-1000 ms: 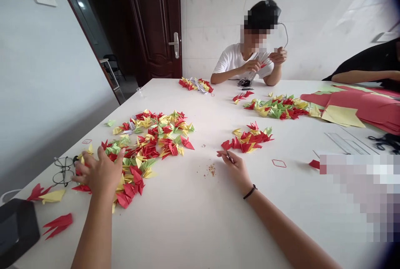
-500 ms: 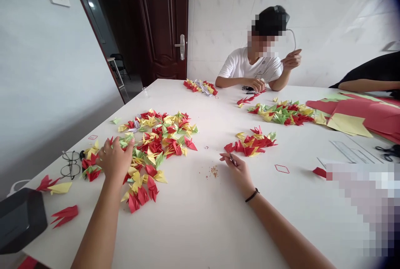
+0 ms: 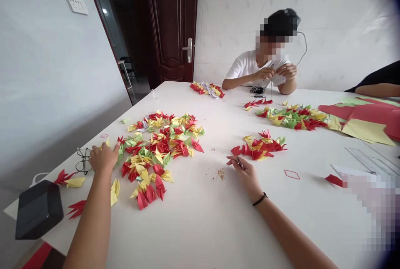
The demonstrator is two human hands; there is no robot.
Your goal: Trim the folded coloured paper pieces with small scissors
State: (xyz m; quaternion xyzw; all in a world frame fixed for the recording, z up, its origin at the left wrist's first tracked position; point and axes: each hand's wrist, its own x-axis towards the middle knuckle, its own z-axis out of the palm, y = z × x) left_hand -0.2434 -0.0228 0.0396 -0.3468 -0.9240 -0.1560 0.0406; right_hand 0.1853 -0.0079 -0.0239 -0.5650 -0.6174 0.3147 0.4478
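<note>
**Origami cranes [image 3: 162, 146] lay heaped near an outstretched left hand [image 3: 105, 156]**

Nearest, at the left corner of the white table [image 3: 187, 231], sat a black box [image 3: 39, 210], the faint mark on its top too blurred to read. A few red and yellow cranes lay loose between it and the left forearm.

The left hand was at the left side of the main heap, close to thin-framed eyeglasses [image 3: 83, 162]. Its fingers were bent and partly spread; whether they gripped a crane, I could not tell. The right hand [image 3: 246, 177], with a black band [image 3: 260, 199] round its wrist, was closed on a slim dark tool [image 3: 240, 162]. Just left of it lay brown crumbs [image 3: 221, 173]; to its right, a red outlined label [image 3: 291, 174] marked the tabletop. Another small label [image 3: 104, 136] beyond the eyeglasses bore marks too tiny to read.

The main heap, mostly red, yellow and green, covered the table's left middle. Beyond the right hand lay a smaller group, and farther off, more cranes beside coloured paper sheets [image 3: 367, 131]. Across the table, a person in a white shirt [image 3: 243, 66] held both hands close together.
</note>
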